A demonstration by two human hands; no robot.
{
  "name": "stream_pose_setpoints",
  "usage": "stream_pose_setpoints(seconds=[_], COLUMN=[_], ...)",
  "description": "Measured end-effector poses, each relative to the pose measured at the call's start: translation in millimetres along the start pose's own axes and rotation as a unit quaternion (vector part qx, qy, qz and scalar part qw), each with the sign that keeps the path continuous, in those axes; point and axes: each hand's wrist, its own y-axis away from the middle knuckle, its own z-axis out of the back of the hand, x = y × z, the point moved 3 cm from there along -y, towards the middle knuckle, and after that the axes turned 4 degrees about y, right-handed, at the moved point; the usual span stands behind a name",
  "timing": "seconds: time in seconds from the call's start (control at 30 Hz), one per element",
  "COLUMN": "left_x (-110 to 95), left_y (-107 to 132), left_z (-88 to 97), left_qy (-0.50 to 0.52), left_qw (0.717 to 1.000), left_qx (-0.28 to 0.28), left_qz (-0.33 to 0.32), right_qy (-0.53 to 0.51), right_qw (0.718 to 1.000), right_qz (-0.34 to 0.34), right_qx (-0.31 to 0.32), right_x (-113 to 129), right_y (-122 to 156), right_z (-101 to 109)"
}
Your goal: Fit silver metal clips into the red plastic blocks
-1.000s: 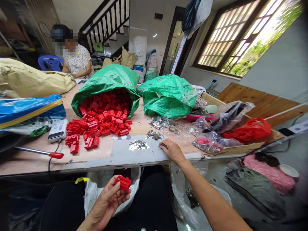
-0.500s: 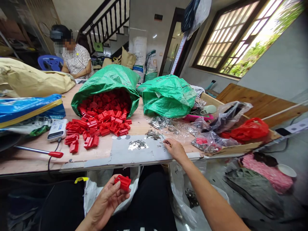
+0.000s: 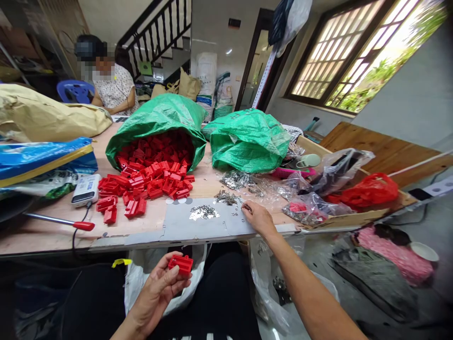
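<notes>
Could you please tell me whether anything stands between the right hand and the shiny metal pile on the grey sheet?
Nothing visible blocks the way: the right hand is to the right of the shiny metal pile, with only a few small loose pieces lying on the grey sheet between them.

Unreadable lettering — white device [image 3: 85, 190], white sack [image 3: 206, 74]

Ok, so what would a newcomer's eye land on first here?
Likely the heap of bright red pieces, spilling from a green bag left of centre onto the table. Next, one red piece in the left hand, held in front of the table's near edge. Then the silvery bits on the gray sheet, with the right hand at the sheet's right side.
</notes>
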Motion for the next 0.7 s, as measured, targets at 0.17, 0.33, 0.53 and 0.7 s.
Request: stream_pose_setpoints(seconds=[0.17,0.33,0.53,0.7], left_x=[-15.7,-30.1,-36.0,-44.1], left_y=[-2.8,-3.3,-1.6,7.1], left_z=[-8.2,-19.9,-25.6,-30.9], left_qy=[-0.115,-0.204,-0.269,-0.37], left_qw=[0.98,0.946,0.916,0.861], left_qx=[-0.041,-0.033,-0.042,-0.049], left_qz=[-0.155,-0.25,-0.293,-0.345], right_qy=[-0.132,-0.257,-0.299,-0.241], right_qw=[0.991,0.961,0.92,0.905], right_qz=[-0.009,0.039,0.168,0.264], right_qx=[0.01,0.097,0.189,0.229], right_x=[5.5,50.4,121.8,154.5], right_y=[1.3,16.8,59.3,79.0], right_z=[0.0,-5.8,-0.7,-4.4])
